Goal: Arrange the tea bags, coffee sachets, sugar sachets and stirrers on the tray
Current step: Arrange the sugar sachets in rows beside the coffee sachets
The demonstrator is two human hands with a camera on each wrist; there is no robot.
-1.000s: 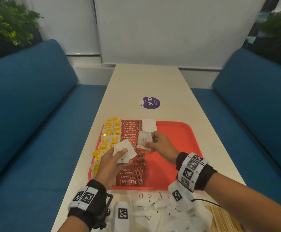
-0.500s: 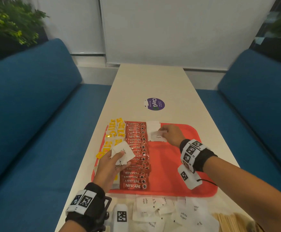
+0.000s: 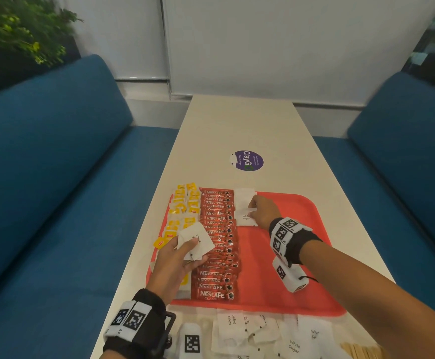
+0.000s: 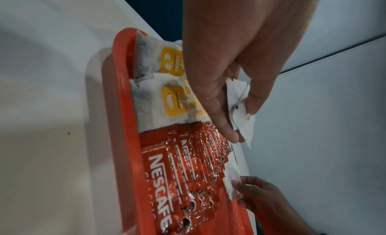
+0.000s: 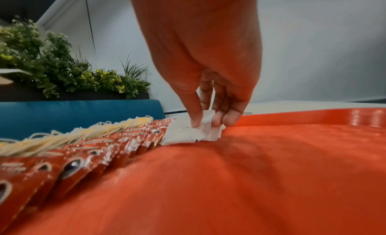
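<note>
A rounded-corner red plastic tray [image 3: 302, 255] lies on a long cream table [image 3: 242, 125], and all positions here are given relative to this tray. Along its left edge runs a column of white paper tea bags with yellow tags [image 3: 182, 206], overlapping; their number cannot be counted. Just right of them, touching, is a column of glossy red foil Nescafe coffee sachets [image 3: 217, 244], laid like shingles, well over a dozen, the exact count unclear. At the tray's far end, beside the coffee column, lie two flat white paper sugar sachets [image 3: 245, 208], overlapping. The right hand [image 3: 263, 212] pinches the nearer sachet's edge between thumb and fingertips [image 5: 197, 121], pressing it onto the tray floor. The left hand [image 3: 175, 265] hovers above the tea and coffee columns, thumb and fingers gripping a small fan of white sugar sachets [image 3: 197, 240], at least two. Off the tray's near edge, a loose heap of about eight crinkled white sachets marked "White Sugar" [image 3: 270, 335] rests on the table, with a bundle of pale wooden stirrers [image 3: 361, 351] at the near right corner. Beyond the far edge sits one round purple sticker [image 3: 247, 161].
</note>
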